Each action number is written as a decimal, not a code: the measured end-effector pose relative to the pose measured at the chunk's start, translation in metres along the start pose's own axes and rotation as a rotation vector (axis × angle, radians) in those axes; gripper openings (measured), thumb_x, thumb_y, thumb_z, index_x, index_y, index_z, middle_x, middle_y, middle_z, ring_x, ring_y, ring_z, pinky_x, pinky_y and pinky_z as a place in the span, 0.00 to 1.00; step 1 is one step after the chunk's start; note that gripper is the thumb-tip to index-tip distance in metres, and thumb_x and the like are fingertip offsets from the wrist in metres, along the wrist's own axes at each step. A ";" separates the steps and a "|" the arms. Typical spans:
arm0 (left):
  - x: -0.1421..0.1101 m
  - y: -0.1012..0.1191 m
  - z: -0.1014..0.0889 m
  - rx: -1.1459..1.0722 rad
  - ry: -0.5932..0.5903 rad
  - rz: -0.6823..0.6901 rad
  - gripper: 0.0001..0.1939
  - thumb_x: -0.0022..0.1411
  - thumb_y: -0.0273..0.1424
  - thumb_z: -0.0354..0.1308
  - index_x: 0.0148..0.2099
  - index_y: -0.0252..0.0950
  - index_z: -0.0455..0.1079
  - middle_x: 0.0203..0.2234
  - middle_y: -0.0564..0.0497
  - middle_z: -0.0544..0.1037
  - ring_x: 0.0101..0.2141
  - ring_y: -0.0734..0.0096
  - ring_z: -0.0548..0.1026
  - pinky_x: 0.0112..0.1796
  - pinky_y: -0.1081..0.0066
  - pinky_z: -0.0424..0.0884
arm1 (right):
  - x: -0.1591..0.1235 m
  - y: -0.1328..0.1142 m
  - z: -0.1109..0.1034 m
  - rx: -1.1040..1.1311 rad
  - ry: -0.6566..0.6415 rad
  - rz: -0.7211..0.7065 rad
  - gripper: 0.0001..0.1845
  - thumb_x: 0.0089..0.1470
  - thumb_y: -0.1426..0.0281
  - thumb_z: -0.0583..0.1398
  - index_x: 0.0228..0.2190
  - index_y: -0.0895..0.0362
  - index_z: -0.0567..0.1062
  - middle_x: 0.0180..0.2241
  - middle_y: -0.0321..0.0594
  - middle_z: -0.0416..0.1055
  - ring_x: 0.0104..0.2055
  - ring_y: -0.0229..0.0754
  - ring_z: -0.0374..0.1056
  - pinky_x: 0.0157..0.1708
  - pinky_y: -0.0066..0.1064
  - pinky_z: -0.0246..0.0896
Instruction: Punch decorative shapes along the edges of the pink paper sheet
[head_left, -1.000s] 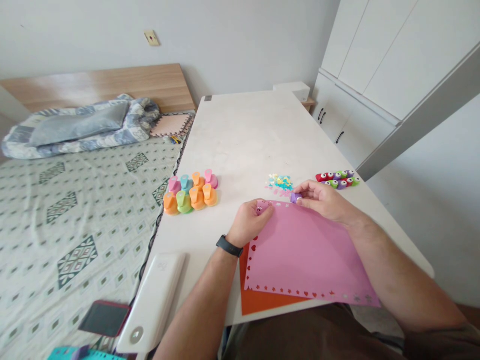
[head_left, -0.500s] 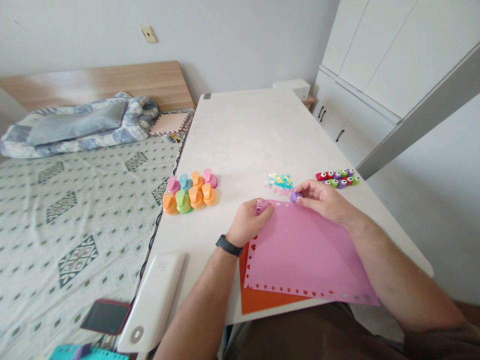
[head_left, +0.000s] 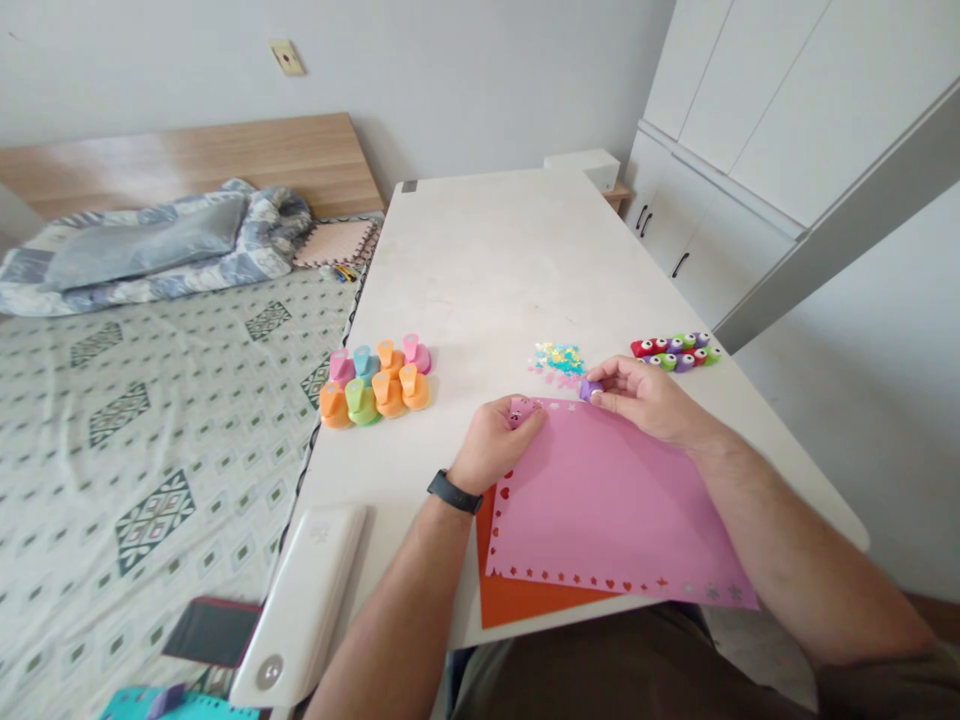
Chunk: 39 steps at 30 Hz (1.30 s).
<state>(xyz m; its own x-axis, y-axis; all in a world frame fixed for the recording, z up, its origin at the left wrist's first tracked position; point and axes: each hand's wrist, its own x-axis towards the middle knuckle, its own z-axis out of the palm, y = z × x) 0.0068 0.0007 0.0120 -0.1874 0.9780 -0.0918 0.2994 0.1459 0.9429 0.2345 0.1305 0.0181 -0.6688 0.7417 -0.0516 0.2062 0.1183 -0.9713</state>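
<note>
A pink paper sheet (head_left: pixel 607 510) with punched shapes along its edges lies on the white table (head_left: pixel 487 260), over an orange sheet (head_left: pixel 517 600). My left hand (head_left: pixel 495 440) is closed on a small pink punch (head_left: pixel 523 410) at the sheet's far left corner. My right hand (head_left: pixel 645 400) pinches a small purple punch (head_left: pixel 590 389) at the sheet's far edge. A little heap of coloured paper cut-outs (head_left: pixel 559 360) lies just beyond the purple punch.
Several larger pastel punches (head_left: pixel 375 380) stand left of my hands. A row of small coloured punches (head_left: pixel 675 352) lies at the right. A white flat device (head_left: pixel 300 600) sits at the table's near left corner. A bed (head_left: pixel 150 400), a phone (head_left: pixel 210 632) and white cabinets (head_left: pixel 750 120) surround the table.
The purple punch in my right hand has shifted slightly off the sheet's far edge; the view has drifted a little. The left hand has stayed in place.
</note>
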 end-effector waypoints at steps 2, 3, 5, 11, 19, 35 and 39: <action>0.000 0.000 0.000 -0.001 0.001 -0.002 0.16 0.64 0.43 0.59 0.33 0.35 0.72 0.25 0.53 0.73 0.24 0.75 0.67 0.26 0.75 0.62 | 0.000 0.001 0.001 -0.010 -0.002 0.001 0.16 0.56 0.61 0.69 0.44 0.52 0.76 0.39 0.40 0.77 0.41 0.45 0.73 0.45 0.41 0.71; 0.000 -0.001 0.000 -0.001 0.002 -0.001 0.16 0.64 0.43 0.59 0.33 0.34 0.71 0.25 0.53 0.73 0.24 0.75 0.67 0.26 0.75 0.62 | 0.000 0.001 0.001 -0.013 -0.005 0.003 0.16 0.55 0.61 0.69 0.44 0.52 0.76 0.39 0.39 0.77 0.40 0.44 0.73 0.45 0.40 0.71; 0.000 -0.001 0.000 0.002 0.008 0.004 0.16 0.64 0.43 0.59 0.32 0.34 0.71 0.25 0.53 0.73 0.25 0.75 0.67 0.26 0.75 0.62 | 0.000 0.001 0.002 -0.020 -0.011 0.008 0.16 0.55 0.62 0.68 0.44 0.53 0.76 0.38 0.39 0.77 0.40 0.43 0.73 0.43 0.39 0.70; -0.001 0.000 0.002 -0.014 0.004 0.008 0.15 0.64 0.42 0.59 0.33 0.34 0.72 0.25 0.54 0.73 0.24 0.76 0.67 0.26 0.76 0.62 | -0.001 0.003 0.003 -0.025 -0.022 0.007 0.15 0.56 0.64 0.68 0.44 0.54 0.75 0.39 0.39 0.76 0.40 0.42 0.73 0.44 0.37 0.70; 0.001 -0.002 0.006 -0.011 0.042 0.008 0.16 0.64 0.42 0.60 0.32 0.34 0.70 0.24 0.54 0.72 0.24 0.77 0.65 0.25 0.76 0.60 | -0.001 0.009 0.003 -0.060 -0.078 0.004 0.19 0.54 0.65 0.69 0.47 0.54 0.75 0.41 0.41 0.77 0.43 0.45 0.74 0.48 0.40 0.70; 0.001 -0.001 0.009 0.008 0.053 0.010 0.18 0.63 0.44 0.60 0.32 0.34 0.70 0.24 0.54 0.71 0.24 0.77 0.65 0.25 0.77 0.60 | 0.005 0.023 0.004 0.000 -0.118 0.049 0.27 0.52 0.65 0.70 0.53 0.54 0.75 0.50 0.45 0.78 0.51 0.48 0.75 0.55 0.44 0.69; 0.001 -0.002 0.009 0.025 0.043 0.006 0.18 0.64 0.44 0.60 0.32 0.34 0.69 0.24 0.54 0.71 0.24 0.77 0.65 0.25 0.77 0.59 | 0.004 0.019 0.003 0.006 -0.147 0.090 0.25 0.52 0.66 0.70 0.52 0.55 0.77 0.48 0.45 0.79 0.50 0.48 0.76 0.55 0.44 0.69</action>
<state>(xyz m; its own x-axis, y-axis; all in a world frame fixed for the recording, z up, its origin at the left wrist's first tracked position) 0.0144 0.0024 0.0072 -0.2260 0.9715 -0.0720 0.3241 0.1446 0.9349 0.2335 0.1333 -0.0012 -0.7451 0.6445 -0.1717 0.2663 0.0514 -0.9625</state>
